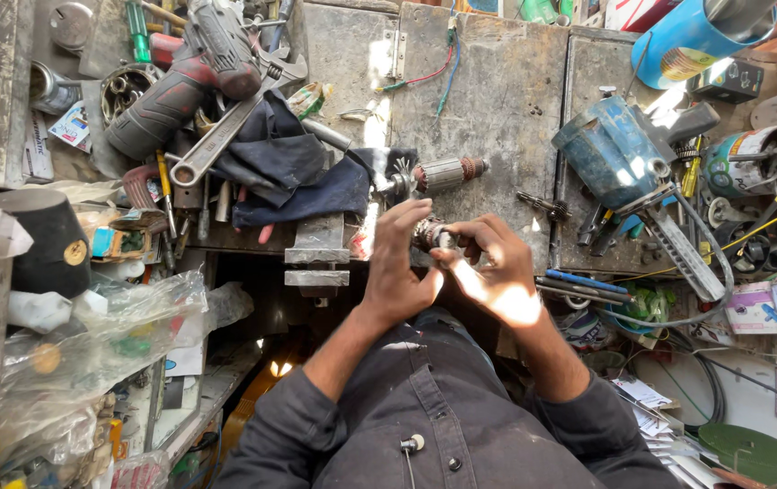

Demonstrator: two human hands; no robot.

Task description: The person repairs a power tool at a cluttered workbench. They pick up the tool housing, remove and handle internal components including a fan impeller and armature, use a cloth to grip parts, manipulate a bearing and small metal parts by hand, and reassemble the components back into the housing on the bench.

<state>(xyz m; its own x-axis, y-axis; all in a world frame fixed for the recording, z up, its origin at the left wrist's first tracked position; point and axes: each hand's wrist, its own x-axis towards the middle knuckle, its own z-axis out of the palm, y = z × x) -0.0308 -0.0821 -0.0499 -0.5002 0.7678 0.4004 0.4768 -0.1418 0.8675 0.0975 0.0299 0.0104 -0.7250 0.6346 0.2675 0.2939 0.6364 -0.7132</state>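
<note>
Cluttered workbench [497, 81], left hand [397, 267], right hand [488, 267] seemingly gripping small armature [429, 235]

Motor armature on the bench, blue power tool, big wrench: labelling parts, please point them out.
motor armature [447, 172], head view, on its winding core.
blue power tool [607, 152], head view, on its blue housing.
wrench [225, 129], head view, on its shaft.

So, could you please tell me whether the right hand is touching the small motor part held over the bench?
Touching. The head view shows the right hand's fingers wrapped around the motor part, with no gap visible.
</note>
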